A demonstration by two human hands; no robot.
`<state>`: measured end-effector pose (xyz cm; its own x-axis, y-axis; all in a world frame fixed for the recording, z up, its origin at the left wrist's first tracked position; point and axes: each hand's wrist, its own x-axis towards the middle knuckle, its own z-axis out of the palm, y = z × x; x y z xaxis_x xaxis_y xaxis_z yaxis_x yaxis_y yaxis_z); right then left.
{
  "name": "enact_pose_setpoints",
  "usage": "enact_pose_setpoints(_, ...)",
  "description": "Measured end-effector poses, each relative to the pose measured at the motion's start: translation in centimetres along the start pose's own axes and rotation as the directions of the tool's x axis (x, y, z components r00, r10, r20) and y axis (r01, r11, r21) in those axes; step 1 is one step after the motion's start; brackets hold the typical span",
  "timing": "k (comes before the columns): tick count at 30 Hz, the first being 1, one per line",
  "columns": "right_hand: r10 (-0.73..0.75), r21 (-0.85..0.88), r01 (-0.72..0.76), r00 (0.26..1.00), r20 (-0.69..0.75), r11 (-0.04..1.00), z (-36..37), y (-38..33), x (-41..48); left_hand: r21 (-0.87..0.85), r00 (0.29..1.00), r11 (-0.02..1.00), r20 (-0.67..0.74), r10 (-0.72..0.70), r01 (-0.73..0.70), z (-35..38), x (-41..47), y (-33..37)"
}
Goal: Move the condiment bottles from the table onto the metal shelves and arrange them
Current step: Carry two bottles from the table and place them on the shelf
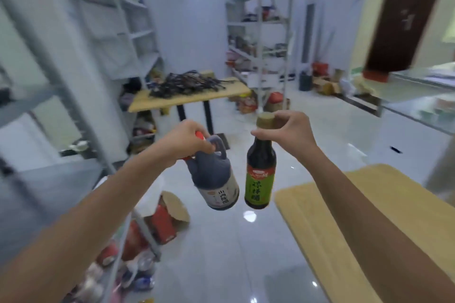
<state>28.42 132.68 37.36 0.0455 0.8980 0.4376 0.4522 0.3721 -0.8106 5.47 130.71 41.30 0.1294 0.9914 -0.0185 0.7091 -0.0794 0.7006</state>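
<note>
My left hand [188,139] grips the red-capped top of a squat dark jug with a loop handle and a white label [216,179]; the jug hangs tilted over the floor. My right hand [290,130] pinches the tan cap of a tall dark bottle with a green label [261,174], which hangs upright beside the jug. Both bottles are in the air, between the wooden table [369,216] at my right and the grey metal shelves [61,96] at my left.
Packets and bottles crowd the low left shelf [128,261], with an open cardboard box [170,214] beside it. Ahead stands a second wooden table [192,98] piled with dark items. More shelving [261,44] stands at the back, a glass counter [418,96] at right.
</note>
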Motion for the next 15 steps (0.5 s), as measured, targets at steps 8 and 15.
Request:
enact_pose_setpoints(8,-0.249,0.335,0.207,0.964,0.088,0.919,15.8,-7.5,9.1,-0.153,0.915,0.97,-0.333,-0.229,0.187,-13.4,-0.7,-6.1)
enact_pose_setpoints(15,-0.412,0.535,0.235,0.879,0.239,0.812,26.7,-13.4,14.1,-0.411,0.727,0.862,-0.487,-0.483,0.297,-20.5,-2.2,-10.3)
